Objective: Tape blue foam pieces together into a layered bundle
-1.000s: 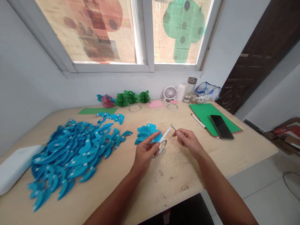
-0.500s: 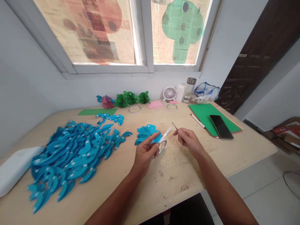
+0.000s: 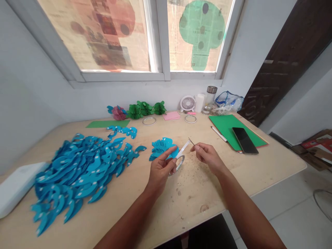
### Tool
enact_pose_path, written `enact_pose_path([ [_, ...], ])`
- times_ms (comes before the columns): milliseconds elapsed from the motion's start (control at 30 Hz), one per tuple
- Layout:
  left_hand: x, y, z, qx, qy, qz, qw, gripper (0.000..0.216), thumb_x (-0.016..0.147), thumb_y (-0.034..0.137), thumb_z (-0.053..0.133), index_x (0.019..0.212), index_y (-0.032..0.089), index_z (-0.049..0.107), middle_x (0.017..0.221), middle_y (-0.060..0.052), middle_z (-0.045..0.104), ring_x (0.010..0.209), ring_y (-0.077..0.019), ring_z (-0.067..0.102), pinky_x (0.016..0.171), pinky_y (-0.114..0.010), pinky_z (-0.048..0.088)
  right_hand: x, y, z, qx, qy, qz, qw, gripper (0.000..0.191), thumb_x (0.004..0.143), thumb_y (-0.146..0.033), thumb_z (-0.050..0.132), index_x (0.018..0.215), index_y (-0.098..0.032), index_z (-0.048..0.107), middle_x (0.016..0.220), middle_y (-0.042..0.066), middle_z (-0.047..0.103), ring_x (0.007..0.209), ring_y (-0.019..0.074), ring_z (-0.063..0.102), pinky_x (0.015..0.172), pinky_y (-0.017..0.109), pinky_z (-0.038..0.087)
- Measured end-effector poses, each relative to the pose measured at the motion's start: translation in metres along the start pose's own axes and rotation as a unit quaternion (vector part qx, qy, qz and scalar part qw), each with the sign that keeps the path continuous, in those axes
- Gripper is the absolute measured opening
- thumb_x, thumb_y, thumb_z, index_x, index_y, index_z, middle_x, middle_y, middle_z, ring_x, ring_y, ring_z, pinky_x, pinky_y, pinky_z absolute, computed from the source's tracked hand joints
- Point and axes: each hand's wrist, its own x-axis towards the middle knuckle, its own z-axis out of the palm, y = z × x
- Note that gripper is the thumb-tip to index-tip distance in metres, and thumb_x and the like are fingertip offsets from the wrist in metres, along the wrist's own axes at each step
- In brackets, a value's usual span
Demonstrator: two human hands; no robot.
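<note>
My left hand (image 3: 162, 166) pinches a roll of tape (image 3: 180, 163), its index finger stretched out. From the roll a whitish strip of tape (image 3: 184, 148) sticks up to the right. My right hand (image 3: 207, 154) is closed on thin dark tweezers (image 3: 191, 141), whose tips meet the strip's upper end; whether they grip it I cannot tell. Just behind my left hand lies a small stack of blue cut paper pieces (image 3: 162, 145), partly hidden by the fingers. A large heap of similar blue paper pieces (image 3: 85, 162) with small white squares spreads to the left.
Along the wall stand green paper shapes (image 3: 146, 108), a small fan (image 3: 187, 103) and a glass bottle (image 3: 209, 100). Two more tape rings (image 3: 149, 121) lie at the back. To the right, a phone (image 3: 245, 140) rests on green sheets (image 3: 228, 126) beside a white pen (image 3: 218, 134).
My right hand has shifted slightly left, bringing the tweezer tips from beside the tape strip to its end. My left hand and the roll stay almost still.
</note>
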Motion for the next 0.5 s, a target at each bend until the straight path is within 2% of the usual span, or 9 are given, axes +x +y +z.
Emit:
enact_pose_path([
  [500, -0.0006, -0.0015, -0.0004, 0.007, -0.017, 0.0, 1.0, 0.058, 0.07, 0.028, 0.063, 0.125, 0.013, 0.051, 0.045, 0.006, 0.047, 0.043, -0.007, 0.038, 0.046, -0.021, 0.028, -0.0007, -0.0018, 0.0024, -0.024, 0.002, 0.008, 1.0, 0.035, 0.078, -0.048, 0.051, 0.078, -0.014, 0.059, 0.046, -0.007, 0.034, 0.043, 0.0067, 0.028, 0.043, 0.023, 0.02],
])
